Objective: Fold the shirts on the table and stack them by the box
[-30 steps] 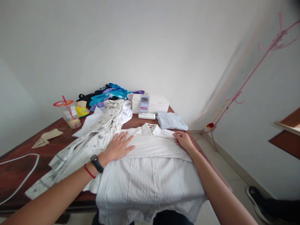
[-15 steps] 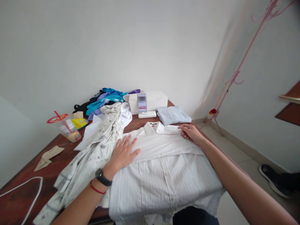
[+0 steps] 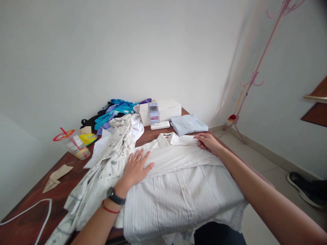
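A pale striped button-up shirt [image 3: 163,197] lies front side up on the table, its collar away from me. A sleeve is laid across its chest, and the lower hem hangs over the near edge. My left hand [image 3: 136,168] rests flat on the shirt's left part, fingers spread. At the right shoulder, my right hand [image 3: 207,143] pinches the cloth between thumb and fingers, the other fingers curled. A white patterned garment [image 3: 109,173] lies rumpled beside the shirt on the left.
On the brown table [image 3: 63,200] are a plastic cup with a straw [image 3: 78,146], a yellow packet [image 3: 88,139], a folded light-blue garment [image 3: 189,124], a white box [image 3: 168,110], piled coloured clothes [image 3: 114,110] and a white hanger [image 3: 47,217]. A pink coat stand [image 3: 263,61] leans right.
The camera view has shifted slightly. Both hands keep their places on the shirt, and the cloth looks the same.
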A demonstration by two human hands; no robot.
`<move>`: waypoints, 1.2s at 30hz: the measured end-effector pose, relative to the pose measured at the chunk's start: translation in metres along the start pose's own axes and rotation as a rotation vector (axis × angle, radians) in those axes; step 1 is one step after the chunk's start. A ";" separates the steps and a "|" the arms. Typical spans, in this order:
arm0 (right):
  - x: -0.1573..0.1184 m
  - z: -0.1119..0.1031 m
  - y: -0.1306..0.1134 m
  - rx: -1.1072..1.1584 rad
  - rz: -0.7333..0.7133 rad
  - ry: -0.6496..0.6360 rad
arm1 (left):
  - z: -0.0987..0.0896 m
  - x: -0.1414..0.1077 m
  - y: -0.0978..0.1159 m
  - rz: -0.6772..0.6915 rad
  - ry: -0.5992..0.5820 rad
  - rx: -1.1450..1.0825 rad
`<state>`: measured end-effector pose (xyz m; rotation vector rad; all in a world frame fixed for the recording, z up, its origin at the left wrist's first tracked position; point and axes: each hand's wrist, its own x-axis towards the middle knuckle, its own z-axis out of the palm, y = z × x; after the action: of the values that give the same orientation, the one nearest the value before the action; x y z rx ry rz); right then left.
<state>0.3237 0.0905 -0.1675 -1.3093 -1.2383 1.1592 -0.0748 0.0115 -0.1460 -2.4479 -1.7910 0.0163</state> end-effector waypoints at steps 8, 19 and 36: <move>0.002 0.000 0.001 -0.023 0.002 0.009 | -0.003 0.000 0.001 -0.003 -0.014 -0.011; -0.001 0.001 -0.003 -0.035 -0.002 0.018 | -0.007 0.000 0.002 0.002 -0.032 -0.009; 0.000 0.000 -0.001 -0.037 -0.001 0.005 | -0.007 -0.001 0.002 -0.005 -0.019 -0.024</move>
<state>0.3233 0.0909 -0.1665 -1.3382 -1.2619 1.1366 -0.0723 0.0094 -0.1396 -2.4684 -1.8149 0.0174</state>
